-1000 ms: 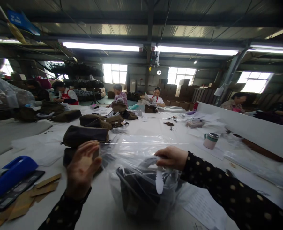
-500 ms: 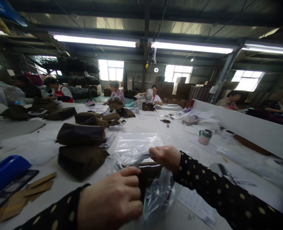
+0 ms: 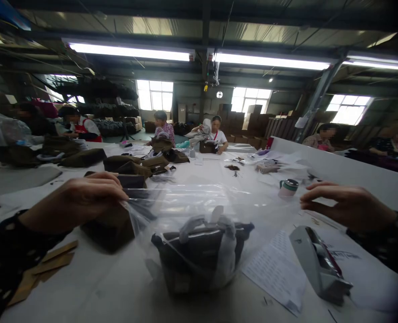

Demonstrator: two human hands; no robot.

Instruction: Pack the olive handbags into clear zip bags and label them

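A dark handbag stands upright on the table in front of me, inside a clear plastic bag. Its handles are wrapped in pale translucent material. At the left, my left hand pinches the upper edge of the plastic bag between closed fingertips. Off to the right, my right hand has thumb and fingertips together at the opposite end of that edge. The plastic spreads wide between both hands, above the handbag.
More dark handbags lie behind my left hand. A tape dispenser and a printed sheet lie at the right, with a lidded cup beyond. Brown card pieces sit at the left. Co-workers sit around the far table.
My hands have moved apart, left and right, from the middle. The crumpled plastic is now spread wide, and the handbag inside shows upright with its handles.
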